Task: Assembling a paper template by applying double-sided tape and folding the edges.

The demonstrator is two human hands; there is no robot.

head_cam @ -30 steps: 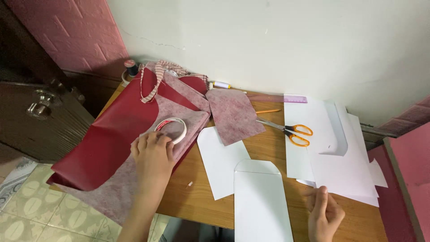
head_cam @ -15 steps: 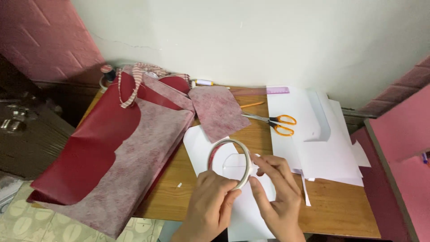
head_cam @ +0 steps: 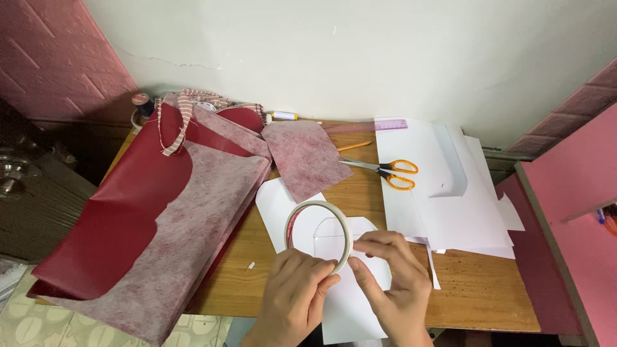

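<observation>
Holding the tape roll [head_cam: 318, 234] above the white paper [head_cam: 350, 302] on the desk [head_cam: 479, 289], the left hand [head_cam: 292, 295] pinches its rim while the right hand [head_cam: 392, 283] picks at the edge; a steady grip should help. Farther back lie orange scissors [head_cam: 389, 172] and red fabric [head_cam: 122, 212].
</observation>
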